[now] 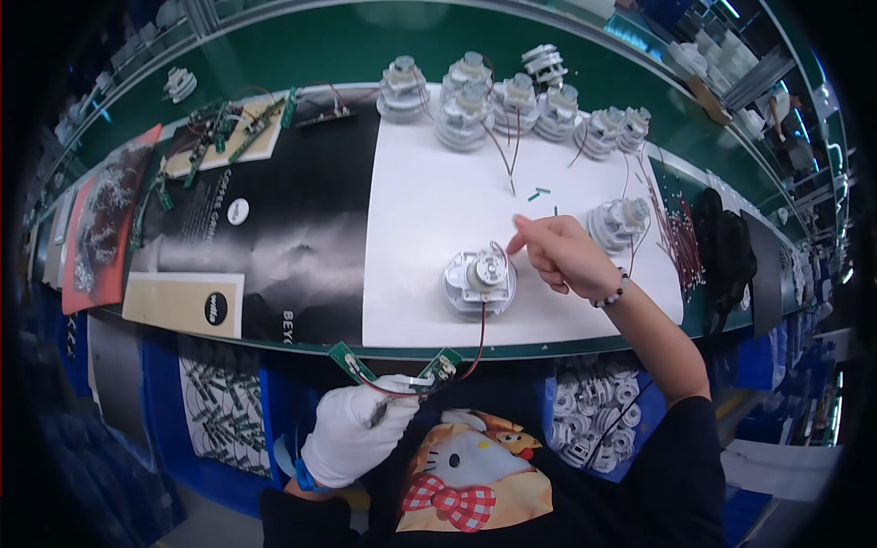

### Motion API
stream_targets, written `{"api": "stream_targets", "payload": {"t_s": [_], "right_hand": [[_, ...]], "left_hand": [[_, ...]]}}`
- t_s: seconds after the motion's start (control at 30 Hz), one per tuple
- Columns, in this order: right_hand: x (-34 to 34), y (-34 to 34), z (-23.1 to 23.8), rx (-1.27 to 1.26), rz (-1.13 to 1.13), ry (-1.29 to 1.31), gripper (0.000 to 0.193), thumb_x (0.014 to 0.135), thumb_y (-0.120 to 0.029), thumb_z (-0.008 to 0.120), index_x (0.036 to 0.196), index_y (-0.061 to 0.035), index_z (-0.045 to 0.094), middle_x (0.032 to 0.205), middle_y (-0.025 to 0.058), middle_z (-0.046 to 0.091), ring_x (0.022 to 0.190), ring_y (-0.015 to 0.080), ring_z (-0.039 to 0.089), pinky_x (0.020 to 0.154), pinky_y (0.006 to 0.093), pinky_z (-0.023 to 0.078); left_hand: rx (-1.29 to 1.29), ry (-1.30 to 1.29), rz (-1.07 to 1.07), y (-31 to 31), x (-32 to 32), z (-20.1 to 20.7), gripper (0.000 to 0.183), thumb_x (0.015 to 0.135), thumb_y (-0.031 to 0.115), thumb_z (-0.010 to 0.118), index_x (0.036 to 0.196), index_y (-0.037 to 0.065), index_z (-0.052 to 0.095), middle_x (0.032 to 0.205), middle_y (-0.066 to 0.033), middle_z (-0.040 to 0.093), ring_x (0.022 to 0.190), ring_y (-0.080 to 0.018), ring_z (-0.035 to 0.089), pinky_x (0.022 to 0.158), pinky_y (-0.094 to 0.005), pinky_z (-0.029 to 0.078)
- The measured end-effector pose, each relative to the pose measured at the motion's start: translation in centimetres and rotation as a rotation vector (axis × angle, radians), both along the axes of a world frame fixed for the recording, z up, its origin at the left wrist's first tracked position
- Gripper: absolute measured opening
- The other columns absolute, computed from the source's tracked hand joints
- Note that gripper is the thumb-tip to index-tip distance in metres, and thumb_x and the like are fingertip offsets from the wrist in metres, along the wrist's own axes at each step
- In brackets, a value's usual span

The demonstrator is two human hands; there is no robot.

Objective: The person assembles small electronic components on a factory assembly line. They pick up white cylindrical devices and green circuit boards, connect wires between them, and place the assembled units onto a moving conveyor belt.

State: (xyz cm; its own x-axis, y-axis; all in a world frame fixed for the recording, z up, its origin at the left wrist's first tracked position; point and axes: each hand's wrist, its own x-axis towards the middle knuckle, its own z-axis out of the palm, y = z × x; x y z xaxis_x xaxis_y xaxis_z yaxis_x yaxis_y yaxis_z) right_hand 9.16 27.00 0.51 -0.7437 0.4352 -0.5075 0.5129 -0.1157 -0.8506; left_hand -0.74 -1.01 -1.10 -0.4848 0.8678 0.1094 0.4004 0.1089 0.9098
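Note:
In my white-gloved left hand, below the table's front edge, I grip a pair of green circuit boards; the left board and the right board stick out past my fingers. A dark red wire runs from them up to a round white plastic motor unit lying on the white sheet. My bare right hand, with a beaded bracelet at the wrist, is beside that unit's upper right. Its fingers are drawn together close to a short wire end; whether they pinch it is too small to tell.
Several similar white units stand at the back of the sheet, another to the right. Loose boards and an orange bag lie left. Blue bins below hold boards and white parts. Red wires lie right.

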Motion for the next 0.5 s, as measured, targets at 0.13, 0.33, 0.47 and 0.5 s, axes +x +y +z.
{"api": "stream_targets", "payload": {"t_s": [0.13,0.33,0.47,0.5], "right_hand": [[-3.4,-0.2,2.4,0.479,0.351,-0.125,0.048,0.076,-0.046,0.065,0.061,-0.0004,0.062,0.044,-0.0002,0.047,0.036,0.0066,0.042,0.032,0.0201,0.029],[-6.8,0.5,4.3,0.56,0.659,-0.335,0.038,0.073,-0.037,0.07,0.067,-0.0002,0.062,0.052,0.0029,0.055,0.042,0.01,0.051,0.036,0.0212,0.038],[-7.2,0.3,4.8,0.481,0.706,-0.322,0.034,0.074,-0.025,0.066,0.092,0.0025,0.056,0.061,0.0061,0.06,0.046,0.0117,0.056,0.038,0.0214,0.042],[-7.2,0.2,5.0,0.447,0.711,-0.297,0.036,0.074,-0.022,0.064,0.099,0.003,0.054,0.063,0.0068,0.061,0.047,0.012,0.057,0.039,0.0213,0.043]], "left_hand": [[-0.006,0.025,0.003,-0.4,-0.4,0.2,0.008,0.081,0.005,0.06,0.086,0.0,0.063,0.06,-0.0033,0.058,0.05,-0.0085,0.055,0.046,-0.0209,0.043],[0.007,0.081,-0.001,-0.4,-0.8,0.1,0.009,0.081,0.007,0.06,0.086,0.0,0.063,0.059,-0.0042,0.058,0.049,-0.01,0.056,0.046,-0.0219,0.044],[0.023,0.14,-0.017,-0.2,-0.9,0.2,0.009,0.082,0.007,0.06,0.087,0.0,0.063,0.059,-0.0042,0.058,0.049,-0.0104,0.056,0.046,-0.0224,0.044],[0.022,0.138,-0.005,-0.3,-0.8,0.3,0.009,0.081,0.007,0.06,0.087,0.001,0.063,0.059,-0.0045,0.058,0.049,-0.0105,0.056,0.046,-0.0224,0.044]]}}
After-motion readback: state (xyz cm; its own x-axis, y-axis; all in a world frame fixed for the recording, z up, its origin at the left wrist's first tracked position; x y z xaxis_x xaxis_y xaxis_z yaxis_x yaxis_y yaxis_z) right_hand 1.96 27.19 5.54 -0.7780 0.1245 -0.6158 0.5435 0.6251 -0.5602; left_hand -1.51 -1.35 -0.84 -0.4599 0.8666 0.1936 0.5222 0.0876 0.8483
